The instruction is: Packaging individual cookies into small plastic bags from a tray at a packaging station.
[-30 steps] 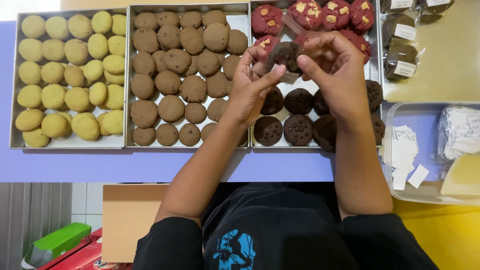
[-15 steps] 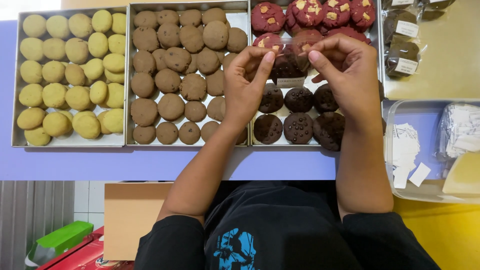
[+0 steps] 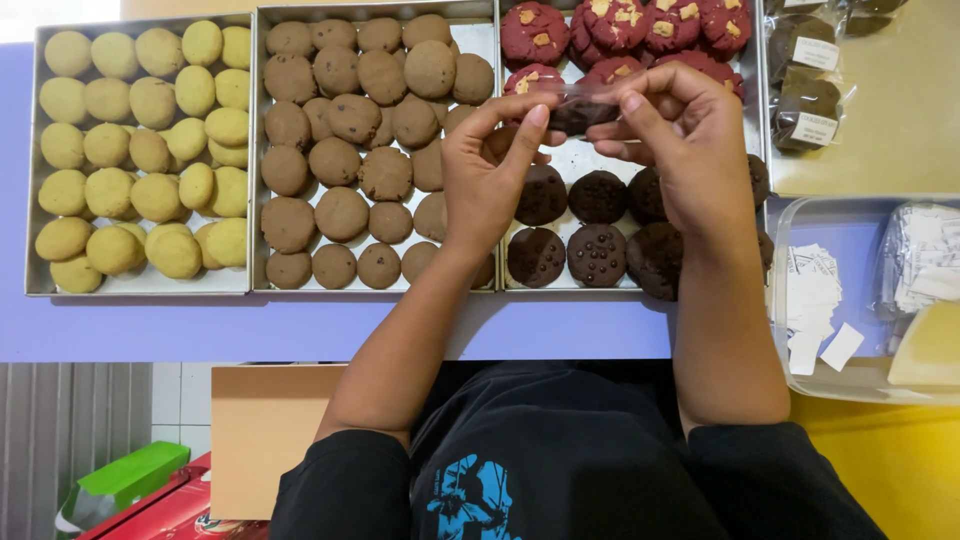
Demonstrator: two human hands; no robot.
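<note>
Both my hands are raised over the right-hand tray (image 3: 632, 287). Between them sits a dark chocolate cookie in a clear plastic wrapper (image 3: 578, 110). My left hand (image 3: 492, 170) pinches the wrapper's left side with thumb and forefinger. My right hand (image 3: 690, 140) pinches its right side. Below them the tray holds dark chocolate cookies (image 3: 598, 252) in front and red cookies (image 3: 534, 32) with pale chunks at the back.
A middle tray of brown cookies (image 3: 340, 215) and a left tray of yellow cookies (image 3: 110, 190) lie on the lilac table (image 3: 300, 325). Wrapped dark cookies (image 3: 808, 100) rest at the far right. A clear tub of white slips (image 3: 812, 300) stands at the right.
Both hands shifted slightly away from me with the wrapped cookie, and the fingers have drawn closer around the wrapper's ends.
</note>
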